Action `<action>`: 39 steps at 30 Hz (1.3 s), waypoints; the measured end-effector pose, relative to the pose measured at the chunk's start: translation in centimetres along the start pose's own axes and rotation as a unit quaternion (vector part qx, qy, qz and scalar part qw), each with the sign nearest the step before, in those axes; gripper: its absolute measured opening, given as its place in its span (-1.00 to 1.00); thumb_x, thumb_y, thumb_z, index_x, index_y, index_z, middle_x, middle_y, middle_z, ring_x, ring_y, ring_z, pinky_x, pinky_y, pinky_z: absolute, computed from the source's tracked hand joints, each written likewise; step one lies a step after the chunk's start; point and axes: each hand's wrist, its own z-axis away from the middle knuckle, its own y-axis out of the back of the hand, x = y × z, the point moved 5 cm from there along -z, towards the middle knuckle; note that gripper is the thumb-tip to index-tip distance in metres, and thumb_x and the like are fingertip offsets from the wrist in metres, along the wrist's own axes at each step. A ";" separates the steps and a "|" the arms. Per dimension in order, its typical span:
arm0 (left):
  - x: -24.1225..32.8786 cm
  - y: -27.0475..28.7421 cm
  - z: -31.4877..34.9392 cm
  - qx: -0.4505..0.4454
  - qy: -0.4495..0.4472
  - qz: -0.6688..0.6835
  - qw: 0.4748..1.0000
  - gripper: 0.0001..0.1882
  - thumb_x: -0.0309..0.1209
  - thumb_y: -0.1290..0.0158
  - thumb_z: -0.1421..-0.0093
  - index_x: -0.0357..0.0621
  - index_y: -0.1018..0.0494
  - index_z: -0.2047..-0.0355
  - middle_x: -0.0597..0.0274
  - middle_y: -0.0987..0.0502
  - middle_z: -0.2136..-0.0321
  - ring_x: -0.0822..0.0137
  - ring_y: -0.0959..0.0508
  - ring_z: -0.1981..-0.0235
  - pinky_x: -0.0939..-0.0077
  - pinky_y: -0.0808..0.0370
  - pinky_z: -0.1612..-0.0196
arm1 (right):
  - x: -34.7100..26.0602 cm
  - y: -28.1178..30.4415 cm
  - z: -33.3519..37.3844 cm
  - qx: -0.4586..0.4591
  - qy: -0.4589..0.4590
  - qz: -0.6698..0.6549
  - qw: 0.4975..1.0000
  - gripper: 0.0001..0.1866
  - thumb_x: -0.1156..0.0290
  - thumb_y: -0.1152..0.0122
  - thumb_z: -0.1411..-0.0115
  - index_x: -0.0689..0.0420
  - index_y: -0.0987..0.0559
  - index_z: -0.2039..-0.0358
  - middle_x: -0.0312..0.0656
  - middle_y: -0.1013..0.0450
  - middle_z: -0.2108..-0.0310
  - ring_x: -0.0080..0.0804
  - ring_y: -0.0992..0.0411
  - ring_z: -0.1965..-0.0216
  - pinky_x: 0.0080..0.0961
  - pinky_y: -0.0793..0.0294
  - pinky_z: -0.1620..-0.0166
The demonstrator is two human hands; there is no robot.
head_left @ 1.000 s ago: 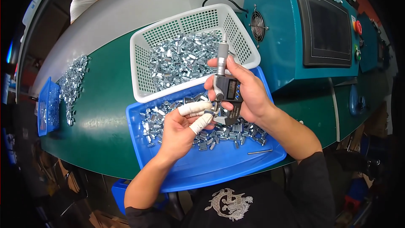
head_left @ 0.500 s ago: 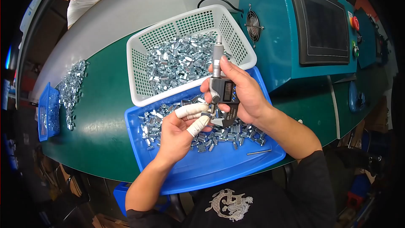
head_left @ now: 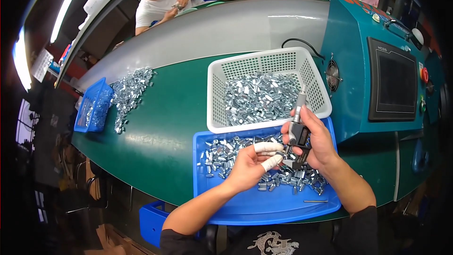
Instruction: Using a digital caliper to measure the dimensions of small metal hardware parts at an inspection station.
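Observation:
My right hand (head_left: 322,142) is wrapped round a digital micrometer (head_left: 297,133), its thimble pointing up and away and its jaws low and toward the left. My left hand (head_left: 249,170), with white covers on thumb and finger, pinches a small shiny metal piece (head_left: 280,154) at the micrometer's jaws. Fingers partly hide the piece, so I cannot tell whether the jaws touch it. Both hands are above a blue tray (head_left: 264,210) strewn with short silvery metal pieces (head_left: 225,155). Behind it, a white perforated basket (head_left: 218,109) holds more of them.
A thin metal rod (head_left: 315,201) lies in the tray's front right. At left, a metal heap (head_left: 130,92) lies beside a small blue basket (head_left: 96,108) on the green table (head_left: 170,113). A teal machine (head_left: 349,108) with a screen stands right. Several people sit across a grey partition.
The view has swung up and left, so the scene sits lower and further right, and more people show beyond the partition. Both hands keep their grips on the micrometer and metal piece.

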 end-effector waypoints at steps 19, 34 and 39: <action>3.3 0.4 0.1 0.082 -0.170 -0.495 0.848 -0.76 -0.34 -0.19 -0.06 -0.19 -0.54 0.28 0.15 -0.54 0.46 0.34 -0.52 0.52 0.48 -0.47 0.44 | -0.2 0.2 0.0 0.015 -0.005 0.004 1.000 -0.59 0.01 0.23 -0.34 0.09 -0.32 0.07 -0.12 -0.45 0.45 -0.45 -0.45 0.52 -0.70 -0.26 0.72; -0.9 0.2 0.3 -0.066 -0.124 -0.655 0.743 -0.78 -0.30 -0.12 -0.05 -0.22 -0.53 0.42 0.09 -0.43 0.42 0.11 -0.45 0.29 0.23 -0.43 0.26 | 0.0 0.2 -0.1 0.010 -0.014 -0.012 1.000 -0.56 -0.03 0.25 -0.33 0.06 -0.33 0.06 -0.11 -0.45 0.46 -0.43 -0.45 0.51 -0.69 -0.26 0.73; -0.1 0.0 0.8 -0.107 -0.113 -0.661 0.734 -0.84 -0.51 -0.06 0.07 -0.23 -0.53 0.42 0.06 -0.44 0.32 0.09 -0.41 0.17 0.25 -0.41 0.11 | 0.0 0.2 -0.1 0.010 -0.010 -0.006 1.000 -0.56 -0.03 0.24 -0.33 0.07 -0.34 0.07 -0.11 -0.45 0.45 -0.42 -0.45 0.51 -0.69 -0.26 0.72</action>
